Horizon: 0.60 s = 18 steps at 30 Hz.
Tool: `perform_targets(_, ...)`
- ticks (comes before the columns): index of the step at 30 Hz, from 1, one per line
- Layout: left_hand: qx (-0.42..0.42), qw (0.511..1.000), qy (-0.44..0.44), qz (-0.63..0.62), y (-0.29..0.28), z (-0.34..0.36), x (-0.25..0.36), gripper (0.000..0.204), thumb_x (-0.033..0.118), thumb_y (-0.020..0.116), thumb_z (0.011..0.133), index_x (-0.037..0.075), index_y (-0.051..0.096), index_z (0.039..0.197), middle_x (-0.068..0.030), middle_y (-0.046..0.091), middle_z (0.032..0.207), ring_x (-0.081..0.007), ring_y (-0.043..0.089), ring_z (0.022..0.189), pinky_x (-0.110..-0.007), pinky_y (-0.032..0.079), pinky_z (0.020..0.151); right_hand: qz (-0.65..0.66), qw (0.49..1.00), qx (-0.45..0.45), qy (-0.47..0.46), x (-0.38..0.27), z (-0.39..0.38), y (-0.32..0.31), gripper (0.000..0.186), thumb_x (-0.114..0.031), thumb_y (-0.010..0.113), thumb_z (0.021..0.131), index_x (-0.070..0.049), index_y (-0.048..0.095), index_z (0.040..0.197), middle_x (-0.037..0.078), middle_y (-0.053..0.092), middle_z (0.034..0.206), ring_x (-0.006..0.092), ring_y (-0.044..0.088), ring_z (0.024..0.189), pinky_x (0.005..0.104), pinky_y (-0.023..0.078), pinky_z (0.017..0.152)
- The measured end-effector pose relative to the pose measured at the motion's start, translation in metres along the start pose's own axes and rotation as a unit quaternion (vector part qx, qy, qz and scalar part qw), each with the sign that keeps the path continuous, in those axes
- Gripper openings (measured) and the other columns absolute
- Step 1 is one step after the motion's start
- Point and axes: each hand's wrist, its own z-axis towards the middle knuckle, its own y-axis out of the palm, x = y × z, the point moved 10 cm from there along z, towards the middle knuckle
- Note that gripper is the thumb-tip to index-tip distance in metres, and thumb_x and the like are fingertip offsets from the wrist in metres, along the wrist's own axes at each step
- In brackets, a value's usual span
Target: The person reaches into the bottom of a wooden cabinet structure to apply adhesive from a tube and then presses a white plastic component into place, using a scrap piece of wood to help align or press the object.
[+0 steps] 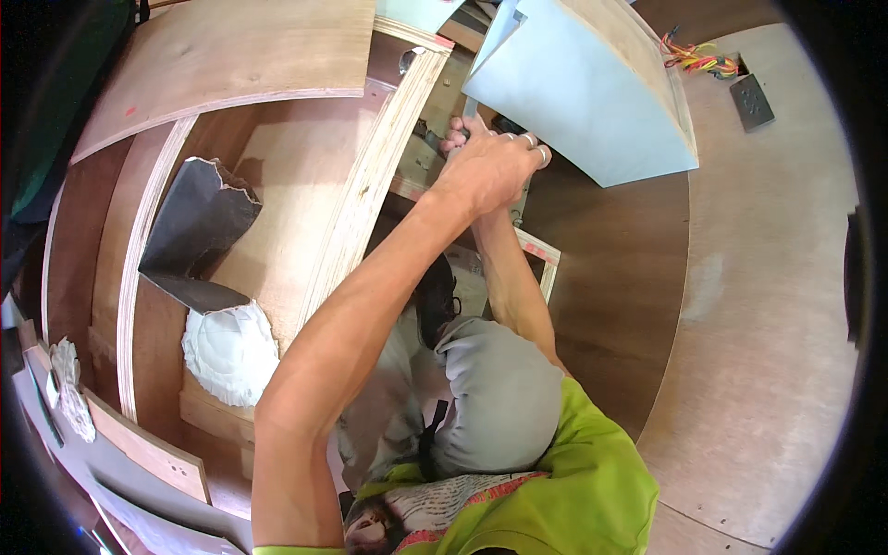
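My left hand (504,168), with rings on its fingers, reaches across over my right hand (453,137). Both are closed at the lower left corner of a pale blue box-shaped panel unit (583,92). A narrow flat grey strip (472,105) sticks up from between the fingers, against the blue face. Its lower end is hidden, so its kind does not show. Most of the right hand lies behind the left; only some curled fingertips come out on the left side. A small dark thing (505,123) shows just beyond the left knuckles.
To the left stands an open plywood frame (356,194), holding a bent dark grey sheet (199,227) and a crumpled white round piece (231,353). Coloured wires (703,61) and a black socket plate (751,102) are on the wooden panel (768,259) at right. My grey-trousered knee (499,393) is below.
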Motion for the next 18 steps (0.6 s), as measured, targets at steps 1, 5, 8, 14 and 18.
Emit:
perform_targets(1,-0.012,1.0,0.004,-0.004,0.004,-0.001,0.002,0.032,0.0,0.062,0.071,0.008,0.062,0.102,-0.0108,0.064,0.097,-0.0284,0.065,0.093,-0.062,0.038,0.085,-0.003,1.0,0.004,0.005,0.002,-0.003,-0.005,0.017,-0.018,0.045,0.098,-0.003,0.048,0.093,0.003,0.045,0.073,0.0149,0.046,0.067,0.0285,0.044,0.062)
perform_targets(5,0.014,1.0,0.004,-0.02,0.0,-0.001,0.006,0.03,-0.001,0.061,0.071,0.006,0.061,0.101,-0.0122,0.064,0.097,-0.0298,0.065,0.093,-0.054,0.043,0.084,-0.12,0.992,0.028,-0.037,-0.005,0.014,-0.007,0.017,-0.018,0.045,0.097,-0.003,0.047,0.09,0.002,0.044,0.071,0.0144,0.045,0.064,0.0262,0.043,0.059)
perform_targets(8,0.002,1.0,-0.008,0.007,-0.007,-0.005,0.003,0.028,-0.002,0.06,0.072,0.004,0.061,0.099,-0.0127,0.064,0.096,-0.0307,0.064,0.094,-0.046,0.048,0.081,-0.198,0.979,0.006,-0.052,-0.004,0.0,0.002,0.018,-0.019,0.046,0.096,-0.004,0.047,0.087,0.002,0.042,0.07,0.0136,0.043,0.06,0.0271,0.043,0.056)
perform_targets(14,-0.024,1.0,-0.008,-0.013,-0.001,0.0,0.008,0.025,-0.002,0.058,0.074,0.004,0.061,0.098,-0.0142,0.063,0.102,-0.0324,0.063,0.096,-0.044,0.05,0.079,-0.025,0.998,0.043,0.049,0.002,0.016,-0.036,0.02,-0.022,0.049,0.094,-0.009,0.047,0.079,-0.004,0.04,0.061,0.008,0.042,0.054,0.0219,0.039,0.05)
perform_targets(18,-0.036,0.999,-0.011,-0.003,-0.003,-0.001,0.006,0.026,0.001,0.056,0.076,0.005,0.059,0.101,-0.0138,0.062,0.103,-0.032,0.062,0.098,-0.041,0.05,0.081,-0.057,0.995,0.086,0.009,-0.008,0.023,-0.039,0.018,-0.022,0.05,0.093,-0.01,0.048,0.08,-0.005,0.04,0.061,0.0077,0.043,0.055,0.0218,0.039,0.05)
